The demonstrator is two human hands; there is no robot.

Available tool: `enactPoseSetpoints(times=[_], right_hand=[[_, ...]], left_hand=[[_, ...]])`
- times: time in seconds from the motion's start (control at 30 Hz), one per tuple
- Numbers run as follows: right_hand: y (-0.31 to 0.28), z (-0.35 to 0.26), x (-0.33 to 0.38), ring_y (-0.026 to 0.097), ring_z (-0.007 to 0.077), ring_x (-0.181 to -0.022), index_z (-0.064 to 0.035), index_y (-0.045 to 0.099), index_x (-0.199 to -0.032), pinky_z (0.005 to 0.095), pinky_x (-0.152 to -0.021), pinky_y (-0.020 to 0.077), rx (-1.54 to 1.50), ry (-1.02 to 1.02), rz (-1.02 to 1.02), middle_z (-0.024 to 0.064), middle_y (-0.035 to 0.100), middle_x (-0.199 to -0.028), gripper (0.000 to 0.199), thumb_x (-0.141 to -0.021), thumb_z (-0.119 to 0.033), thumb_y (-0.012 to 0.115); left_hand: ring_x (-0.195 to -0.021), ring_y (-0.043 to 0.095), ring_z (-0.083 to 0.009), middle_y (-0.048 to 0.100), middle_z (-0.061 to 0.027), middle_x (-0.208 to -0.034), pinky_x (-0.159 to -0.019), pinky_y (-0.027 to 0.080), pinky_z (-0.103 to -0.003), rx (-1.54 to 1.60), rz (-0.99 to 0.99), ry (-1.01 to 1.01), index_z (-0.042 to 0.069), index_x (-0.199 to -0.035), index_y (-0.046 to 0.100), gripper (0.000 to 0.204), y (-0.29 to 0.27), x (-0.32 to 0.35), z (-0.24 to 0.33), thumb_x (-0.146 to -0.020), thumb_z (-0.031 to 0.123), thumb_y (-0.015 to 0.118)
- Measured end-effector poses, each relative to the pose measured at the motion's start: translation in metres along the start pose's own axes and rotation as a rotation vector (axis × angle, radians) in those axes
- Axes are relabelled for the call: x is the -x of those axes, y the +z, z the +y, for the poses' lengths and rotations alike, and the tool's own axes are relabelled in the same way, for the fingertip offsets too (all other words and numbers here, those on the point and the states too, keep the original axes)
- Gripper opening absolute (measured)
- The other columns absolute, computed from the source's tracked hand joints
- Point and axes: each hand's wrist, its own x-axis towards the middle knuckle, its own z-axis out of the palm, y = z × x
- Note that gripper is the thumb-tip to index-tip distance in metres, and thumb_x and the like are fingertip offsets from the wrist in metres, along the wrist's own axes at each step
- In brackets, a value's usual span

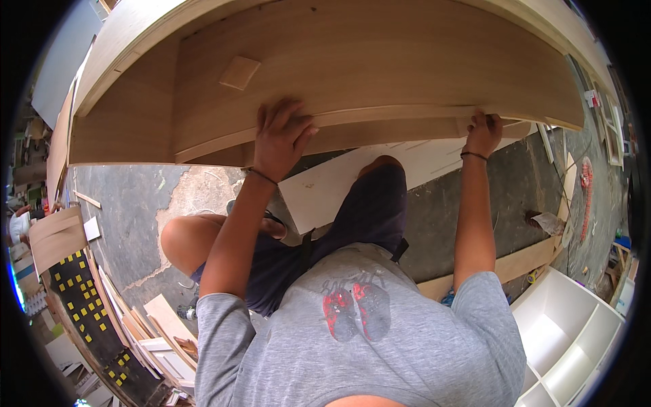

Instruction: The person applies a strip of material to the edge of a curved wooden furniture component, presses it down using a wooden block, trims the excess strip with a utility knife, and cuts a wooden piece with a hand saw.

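Note:
A large wooden cabinet [129, 112] fills the far side, its long drawer-like panel [380, 68] running across in front of me. My left hand [279, 141] rests on the panel's lower edge, its fingers spread over the wood and the thumb apart. Further right, my right hand [483, 134] has its fingers curled over the same edge, gripping the panel. A small square wood piece [239, 72] sits on the panel's face, above my left hand. The underside of the panel is partly hidden by both hands.
Beneath the cabinet a white board [325, 190] lies on the dark floor. White shelving [569, 339] stands at the lower right, beside a wooden plank [502, 268]. Offcuts [169, 329] and a black strip with yellow squares [85, 298] are on the left.

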Motion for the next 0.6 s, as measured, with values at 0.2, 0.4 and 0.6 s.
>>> enactPoseSetpoints(times=[0.2,0.4,0.6], right_hand=[[0.013,-0.01,0.011,0.054,0.012,-0.066,-0.0023,0.052,-0.1,0.0228,-0.048,0.0389,-0.064,0.155,0.078,0.0049,0.057,-0.08,0.022,-0.08,-0.002,0.06],[0.01,-0.008,0.008,0.052,0.0107,-0.066,-0.0031,0.052,-0.101,0.0236,-0.047,0.0376,0.093,0.074,0.028,0.0024,0.056,-0.082,0.025,-0.079,-0.006,0.063],[0.007,0.029,-0.012,0.056,0.0158,-0.077,0.0052,0.056,-0.099,0.0246,-0.069,0.0442,0.116,-0.127,0.138,0.0075,0.06,-0.084,0.021,-0.084,-0.007,0.062]], left_hand=[[-0.113,0.052,-0.0305,0.058,-0.0086,-0.115,-0.098,0.037,-0.049,0.05,0.026,0.063,0.011,-0.088,0.067,0.017,0.013,-0.006,-0.003,-0.076,0.022,0.069],[-0.114,0.052,-0.0294,0.059,-0.0084,-0.116,-0.095,0.04,-0.05,-0.007,0.024,0.064,0.011,-0.087,0.066,0.013,0.018,-0.006,0.004,-0.078,0.02,0.067],[-0.115,0.052,-0.0283,0.058,-0.0078,-0.116,-0.096,0.039,-0.05,-0.03,0.014,0.067,0.011,-0.087,0.065,0.013,0.021,-0.008,0.007,-0.077,0.02,0.066]])
